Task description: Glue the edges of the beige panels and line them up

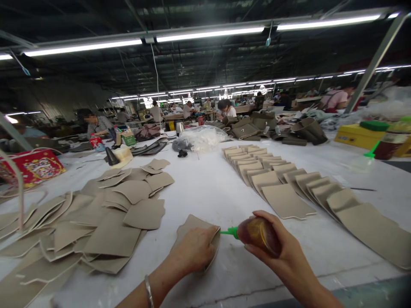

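My left hand (192,249) presses down on a beige cut leather piece (189,225) lying on the white table (208,192), fingers curled over its right edge. My right hand (272,246) grips a brown glue bottle (258,233) held sideways. Its green nozzle (229,232) points left and touches the edge of the piece beside my left fingers. A silver bangle (148,291) sits on my left wrist.
A loose heap of beige pieces (96,222) covers the table on the left. Overlapping rows of the same pieces (289,184) run along the right. Another glue bottle (388,143), a yellow box (356,134), plastic bags (202,137) and olive bags (247,128) lie farther back. Other workers sit beyond.
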Available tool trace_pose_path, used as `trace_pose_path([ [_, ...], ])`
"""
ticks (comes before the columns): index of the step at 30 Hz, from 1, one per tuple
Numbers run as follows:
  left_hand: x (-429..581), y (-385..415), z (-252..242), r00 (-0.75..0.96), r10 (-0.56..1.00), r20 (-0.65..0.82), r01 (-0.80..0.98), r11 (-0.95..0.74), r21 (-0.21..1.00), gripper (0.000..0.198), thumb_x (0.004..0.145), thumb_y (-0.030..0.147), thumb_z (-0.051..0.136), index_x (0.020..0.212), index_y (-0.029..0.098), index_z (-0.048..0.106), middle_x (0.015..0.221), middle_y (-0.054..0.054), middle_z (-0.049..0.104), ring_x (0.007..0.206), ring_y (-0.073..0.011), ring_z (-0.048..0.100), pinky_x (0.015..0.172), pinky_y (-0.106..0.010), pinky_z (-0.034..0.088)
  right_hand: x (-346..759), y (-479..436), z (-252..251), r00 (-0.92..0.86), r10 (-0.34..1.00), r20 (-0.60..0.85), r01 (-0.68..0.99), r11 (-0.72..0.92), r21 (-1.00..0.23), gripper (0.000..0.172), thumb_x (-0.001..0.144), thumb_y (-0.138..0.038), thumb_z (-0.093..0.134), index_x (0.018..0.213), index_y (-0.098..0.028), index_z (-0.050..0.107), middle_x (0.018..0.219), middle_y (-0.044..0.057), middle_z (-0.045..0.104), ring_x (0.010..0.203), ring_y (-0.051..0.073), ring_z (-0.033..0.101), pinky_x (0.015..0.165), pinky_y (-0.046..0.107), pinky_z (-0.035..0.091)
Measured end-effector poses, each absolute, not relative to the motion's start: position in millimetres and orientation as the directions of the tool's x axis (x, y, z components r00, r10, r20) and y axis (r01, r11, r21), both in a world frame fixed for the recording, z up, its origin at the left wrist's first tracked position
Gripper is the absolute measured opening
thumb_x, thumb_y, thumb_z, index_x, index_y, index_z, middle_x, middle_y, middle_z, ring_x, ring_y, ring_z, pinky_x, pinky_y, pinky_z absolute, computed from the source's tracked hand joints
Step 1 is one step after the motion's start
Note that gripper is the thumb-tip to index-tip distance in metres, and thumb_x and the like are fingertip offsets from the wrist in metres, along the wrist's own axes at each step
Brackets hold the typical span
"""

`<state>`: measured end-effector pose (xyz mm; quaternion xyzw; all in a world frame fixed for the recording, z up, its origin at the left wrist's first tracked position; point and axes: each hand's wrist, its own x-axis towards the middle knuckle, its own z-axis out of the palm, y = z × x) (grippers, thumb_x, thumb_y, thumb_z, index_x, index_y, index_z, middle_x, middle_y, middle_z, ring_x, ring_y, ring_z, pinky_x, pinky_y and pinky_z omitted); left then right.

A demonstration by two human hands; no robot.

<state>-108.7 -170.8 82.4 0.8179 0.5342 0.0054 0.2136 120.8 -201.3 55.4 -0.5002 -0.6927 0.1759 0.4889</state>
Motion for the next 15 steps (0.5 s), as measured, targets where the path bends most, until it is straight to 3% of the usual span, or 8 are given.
trace_pose_path([
  [7, -110.7, -173.4, 74.7, 0.46, 0.875, -0.15, 0.86, -0.397, 0.32, 0.048, 0.076, 0.016, 0.039, 0.12, 0.027, 0.055, 0.1, -0.007, 0.07, 0.093, -0.0287, 0.065, 0.08, -0.039, 0.049, 116.4, -198.3, 53.5, -0.102, 0.839, 0.535, 0.563, 0.492, -0.664, 0.045, 0.083, -0.034, 0.068, 0.121, -0.032, 0.045, 0.114, 0.001, 0.055, 0.102, 0.022, 0.056, 0.087, 0.03, 0.044],
  [15, -108.8, -175.8, 74.6, 0.454, 0.88, -0.141, 0.857, -0.387, 0.341, 0.052, 0.075, 0.016, 0.039, 0.125, 0.025, 0.054, 0.107, -0.008, 0.069, 0.098, -0.0293, 0.064, 0.084, -0.041, 0.049, 121.9, -197.2, 46.4, -0.046, 0.853, 0.519, 0.574, 0.448, -0.685, 0.046, 0.082, -0.037, 0.068, 0.121, -0.031, 0.045, 0.115, 0.002, 0.055, 0.102, 0.024, 0.056, 0.088, 0.032, 0.044],
])
